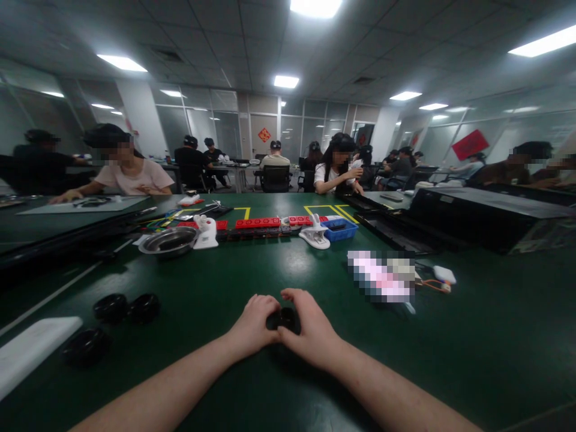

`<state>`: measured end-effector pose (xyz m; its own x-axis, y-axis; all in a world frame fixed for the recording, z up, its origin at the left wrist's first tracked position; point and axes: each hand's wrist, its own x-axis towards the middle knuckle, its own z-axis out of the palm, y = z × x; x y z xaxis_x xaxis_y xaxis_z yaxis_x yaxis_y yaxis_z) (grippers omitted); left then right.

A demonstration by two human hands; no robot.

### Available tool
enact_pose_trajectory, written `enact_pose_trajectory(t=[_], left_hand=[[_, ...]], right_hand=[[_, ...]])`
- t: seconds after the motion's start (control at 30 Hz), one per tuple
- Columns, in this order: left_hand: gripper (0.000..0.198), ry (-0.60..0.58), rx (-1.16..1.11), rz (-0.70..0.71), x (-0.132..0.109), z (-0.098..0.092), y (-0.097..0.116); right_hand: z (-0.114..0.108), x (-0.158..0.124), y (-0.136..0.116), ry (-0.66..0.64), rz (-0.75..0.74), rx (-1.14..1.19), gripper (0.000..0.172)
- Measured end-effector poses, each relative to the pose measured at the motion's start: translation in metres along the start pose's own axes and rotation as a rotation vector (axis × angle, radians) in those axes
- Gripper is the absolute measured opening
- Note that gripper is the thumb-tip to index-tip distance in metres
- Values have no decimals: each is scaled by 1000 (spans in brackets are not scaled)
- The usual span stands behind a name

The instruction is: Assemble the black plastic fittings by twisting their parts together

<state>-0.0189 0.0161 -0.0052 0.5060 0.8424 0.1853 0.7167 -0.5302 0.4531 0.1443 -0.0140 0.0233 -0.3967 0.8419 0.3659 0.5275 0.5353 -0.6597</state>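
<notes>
Both my hands meet over the green table [288,264], close in front of me. My left hand [254,321] and my right hand [308,327] are closed around a small round black part [283,318], which shows only between the fingers. Three more round black parts lie to the left: two side by side [127,307] and one nearer the edge [85,346].
A white flat piece [31,351] lies at the left edge. Farther off stand a metal bowl [168,241], red power strips [258,222], white tools [315,235], a blue bin [339,228] and a small white device [444,275]. People sit at the tables behind.
</notes>
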Motion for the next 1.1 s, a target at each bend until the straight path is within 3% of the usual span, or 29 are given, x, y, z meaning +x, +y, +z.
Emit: enact_pose_trajectory(t=[0.13,0.3,0.53,0.63,0.73,0.8,0.93,1.0,1.1], left_hand=[[25,-5,19,9,1,2,-1],[33,4,-3,-3,1,4,-4],[25,7,9,-4,0,2,-1],[25,10,-7,-23,-1,1,2],[32,16,-24,-37,-2,1,2],[29,21,-18,-48,-3,1,2],[26,4,0,-28,-3,1,1],[27,5,-13,-31,-2,1,2],[36,15,-44,-40,-1,1,2]], right_hand=[[3,4,5,35,94,-56,56],[1,1,5,-83,-39,83,62],[6,4,3,75,83,-84,57],[6,3,4,-5,25,-35,45],[3,1,2,-76,-84,25,52],[2,1,1,-40,-96,-3,56],[5,4,3,71,36,-114,56],[4,6,4,31,22,-126,53],[0,5,2,-76,-125,-62,54]])
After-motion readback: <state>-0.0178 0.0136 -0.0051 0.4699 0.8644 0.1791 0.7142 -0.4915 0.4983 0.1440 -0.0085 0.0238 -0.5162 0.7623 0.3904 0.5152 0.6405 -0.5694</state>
